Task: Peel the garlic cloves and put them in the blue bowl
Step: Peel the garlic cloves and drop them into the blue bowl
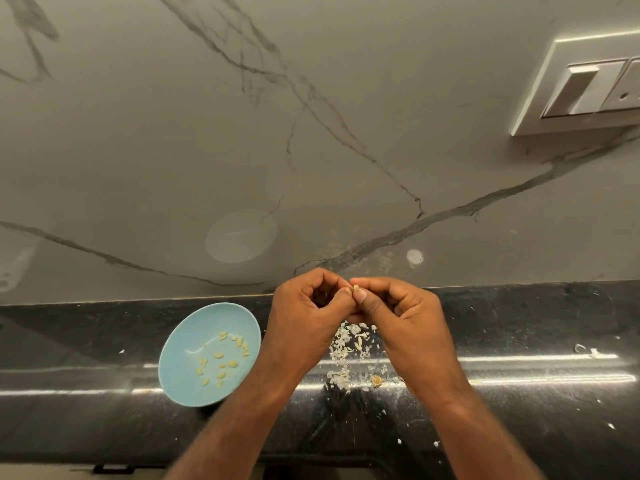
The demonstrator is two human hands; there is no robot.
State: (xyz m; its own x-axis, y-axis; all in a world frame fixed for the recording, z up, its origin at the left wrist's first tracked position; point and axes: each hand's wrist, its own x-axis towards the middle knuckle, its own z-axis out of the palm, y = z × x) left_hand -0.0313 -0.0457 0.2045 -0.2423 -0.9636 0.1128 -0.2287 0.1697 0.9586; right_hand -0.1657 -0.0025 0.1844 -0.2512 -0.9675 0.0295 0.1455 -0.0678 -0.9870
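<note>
- Both hands, left (304, 317) and right (405, 320), pinch one small pale garlic clove (355, 289) together above the black stone bench (519, 323).
- The clove looks tiny, light and slippery; best pinched at its ends.
- Round light-blue bowl (180, 344), left of the hands, holds peeled cloves.

One blue bowl (180, 355), left of the fingers (362, 296), holds roughly fifteen peeled cloves (218, 355). One garlic clove (355, 288) sits between the fingers.

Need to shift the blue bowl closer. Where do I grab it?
Probably pinch the blue bowl by its near rim, coming from above. The rim is thin and unobstructed, and the peeled cloves lie loose in the middle, clear of that edge.
</note>
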